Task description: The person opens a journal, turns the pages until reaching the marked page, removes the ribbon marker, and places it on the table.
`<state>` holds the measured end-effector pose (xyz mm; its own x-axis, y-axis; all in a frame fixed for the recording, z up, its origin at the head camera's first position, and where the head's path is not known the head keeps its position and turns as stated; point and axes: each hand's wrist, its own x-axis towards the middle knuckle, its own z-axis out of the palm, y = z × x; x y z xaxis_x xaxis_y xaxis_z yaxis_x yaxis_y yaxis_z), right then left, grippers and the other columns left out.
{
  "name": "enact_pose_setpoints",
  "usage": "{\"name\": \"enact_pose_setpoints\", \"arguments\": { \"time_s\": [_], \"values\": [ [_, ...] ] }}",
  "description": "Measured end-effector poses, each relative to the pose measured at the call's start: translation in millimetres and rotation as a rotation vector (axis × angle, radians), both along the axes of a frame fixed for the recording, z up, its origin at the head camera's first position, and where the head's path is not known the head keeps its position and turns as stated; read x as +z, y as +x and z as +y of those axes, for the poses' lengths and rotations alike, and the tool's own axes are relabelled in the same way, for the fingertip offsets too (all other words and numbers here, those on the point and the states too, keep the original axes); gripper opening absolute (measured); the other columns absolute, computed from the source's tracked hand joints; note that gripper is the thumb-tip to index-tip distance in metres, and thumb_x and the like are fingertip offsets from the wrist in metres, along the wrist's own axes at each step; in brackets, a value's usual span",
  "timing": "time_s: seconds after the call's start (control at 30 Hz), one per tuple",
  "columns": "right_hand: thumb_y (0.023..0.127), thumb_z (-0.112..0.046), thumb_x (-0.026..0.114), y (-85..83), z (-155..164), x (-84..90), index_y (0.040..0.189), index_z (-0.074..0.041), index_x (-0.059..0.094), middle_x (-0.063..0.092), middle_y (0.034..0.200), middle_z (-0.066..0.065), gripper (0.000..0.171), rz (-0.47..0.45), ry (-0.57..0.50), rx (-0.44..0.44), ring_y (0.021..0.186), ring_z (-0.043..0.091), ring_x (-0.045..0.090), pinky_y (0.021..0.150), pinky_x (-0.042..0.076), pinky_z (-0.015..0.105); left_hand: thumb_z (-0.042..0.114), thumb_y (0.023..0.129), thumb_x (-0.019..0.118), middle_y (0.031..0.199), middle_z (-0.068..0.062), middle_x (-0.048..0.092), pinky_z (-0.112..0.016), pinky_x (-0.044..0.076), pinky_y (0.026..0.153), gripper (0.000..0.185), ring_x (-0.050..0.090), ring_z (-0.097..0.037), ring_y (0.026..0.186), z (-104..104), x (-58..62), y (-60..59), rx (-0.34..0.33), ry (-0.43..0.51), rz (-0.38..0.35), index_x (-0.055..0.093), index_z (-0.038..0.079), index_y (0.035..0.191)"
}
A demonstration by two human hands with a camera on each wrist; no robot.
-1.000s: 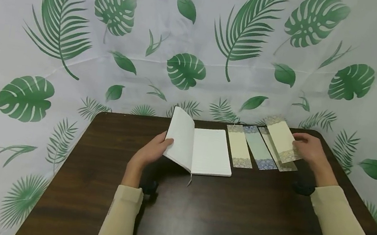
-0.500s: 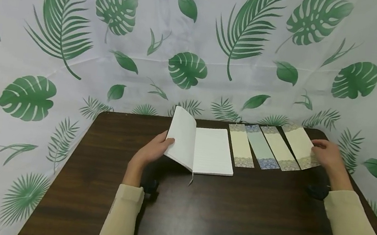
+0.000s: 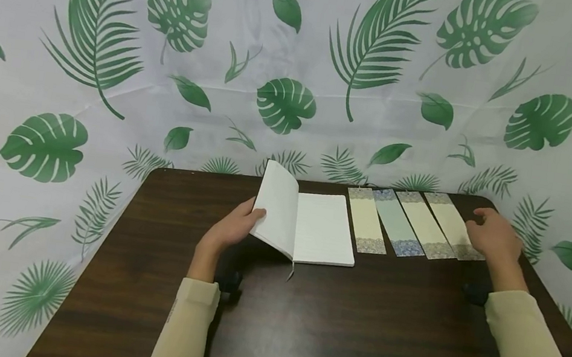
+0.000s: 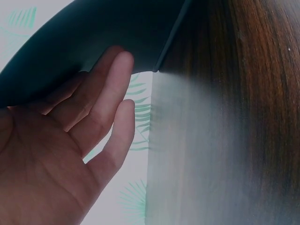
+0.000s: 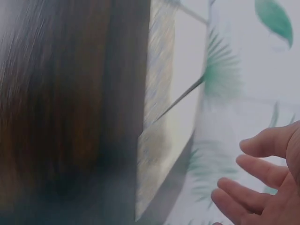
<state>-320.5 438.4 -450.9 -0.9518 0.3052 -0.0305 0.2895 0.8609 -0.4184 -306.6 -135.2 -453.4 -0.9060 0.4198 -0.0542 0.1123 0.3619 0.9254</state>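
An open notebook (image 3: 326, 231) lies near the table's back edge, its raised left side held by my left hand (image 3: 228, 228), thumb on the page. In the left wrist view the fingers (image 4: 96, 117) support the dark cover (image 4: 126, 33) from outside. Several paper bookmarks lie in a fanned row right of the notebook: a cream one (image 3: 367, 220), a pale green one with blue ends (image 3: 398, 223), another cream one (image 3: 425, 223) and a rightmost cream one (image 3: 450, 223). My right hand (image 3: 497, 239) hovers over that last bookmark's right side, fingers apart and holding nothing in the right wrist view.
The dark wooden table (image 3: 341, 332) reaches back to a white cloth backdrop (image 3: 221, 17) printed with green leaves. A ribbon marker (image 3: 291, 272) hangs from the notebook's lower edge.
The right hand has carried the last cream bookmark rightward, laid it at the row's right end and let it go. The left hand still holds up the notebook's left side.
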Motion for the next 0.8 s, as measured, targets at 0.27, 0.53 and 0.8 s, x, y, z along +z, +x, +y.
{"name": "enact_pose_setpoints", "arguments": {
  "time_s": [0.27,0.53,0.8],
  "values": [
    [0.109,-0.024,0.046,-3.1,-51.6,22.0,0.163,0.001,0.036,0.038,0.157,0.042,0.060,0.125,0.000,0.101,0.136,0.068,0.035,0.106,0.017,0.088,0.031,0.117,0.036,0.128,-0.021,0.065,-0.047,0.048,0.107,0.058,0.065,-0.024,0.108,-1.5,0.9,-0.1,-0.013,0.000,-0.004,0.027,0.008,0.169],
    [0.109,-0.025,0.058,-7.2,-117.0,32.5,0.155,0.003,0.047,0.029,0.164,0.039,0.055,0.281,-0.087,0.263,0.147,0.069,0.024,0.106,0.017,0.091,0.029,0.117,0.035,0.128,-0.019,0.066,-0.049,0.047,0.109,0.058,0.066,-0.025,0.108,0.2,5.9,1.5,-0.003,0.001,-0.013,0.026,0.009,0.170],
    [0.109,-0.026,0.064,1.1,-189.1,29.4,0.155,0.002,0.050,0.027,0.171,0.033,0.056,0.185,-0.225,0.527,0.160,0.055,0.019,0.123,0.020,0.075,0.031,0.117,0.035,0.129,-0.020,0.065,-0.051,0.047,0.110,0.059,0.066,-0.025,0.110,-2.3,3.3,2.3,-0.005,-0.011,-0.022,0.024,0.007,0.170]
  ]
}}
